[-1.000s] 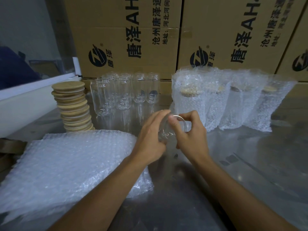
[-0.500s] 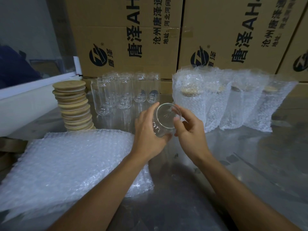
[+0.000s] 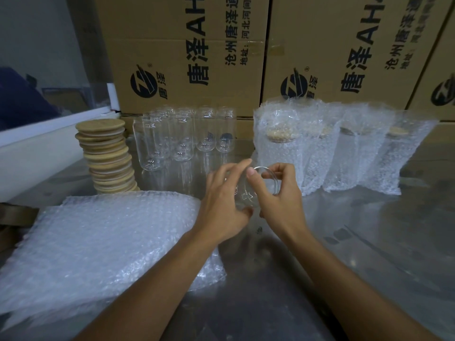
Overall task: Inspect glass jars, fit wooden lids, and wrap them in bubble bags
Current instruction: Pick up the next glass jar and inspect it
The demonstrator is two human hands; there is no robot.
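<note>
Boxes [image 3: 187,57] behind jars [image 3: 187,134], lids [image 3: 105,153]

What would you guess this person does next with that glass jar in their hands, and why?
Probably reach the left hand to the stack of wooden lids and take one. Both hands, the right hand too, hold a bare glass jar with no lid on it, while the wrapped jars already carry lids inside their bags.
</note>
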